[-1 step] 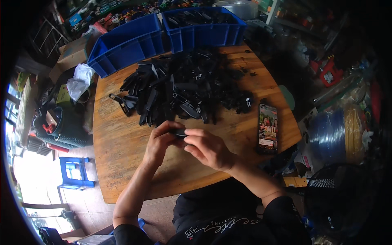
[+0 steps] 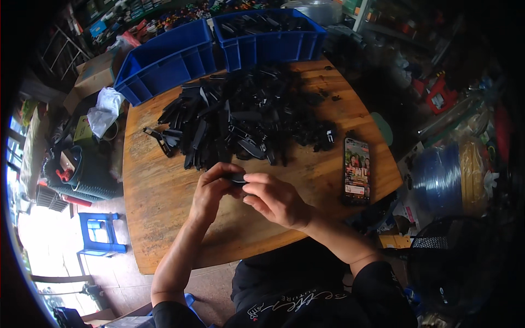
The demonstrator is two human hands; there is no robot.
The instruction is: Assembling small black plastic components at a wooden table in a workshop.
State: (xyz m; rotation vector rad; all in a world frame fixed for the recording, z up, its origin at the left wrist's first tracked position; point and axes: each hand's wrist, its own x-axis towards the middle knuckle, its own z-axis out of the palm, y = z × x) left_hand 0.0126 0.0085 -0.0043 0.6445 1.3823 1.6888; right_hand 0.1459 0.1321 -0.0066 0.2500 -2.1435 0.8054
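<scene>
Between my two hands, above the near middle of the wooden table, is a small black plastic part; its exact kind cannot be made out. My left hand grips its left end with bent fingers. At the other end, the fingertips of my right hand pinch it. Just beyond my hands spreads a heap of black plastic parts, many of them long and narrow. One forked black piece lies at the heap's left edge.
Along the table's far edge stand a blue bin and a second blue bin holding black parts. A lit phone lies at the right. A blue stool is on the floor at left; a dark fan stands at lower right.
The whole view has shifted very slightly. Both hands keep nearly the same hold on the small black part.
</scene>
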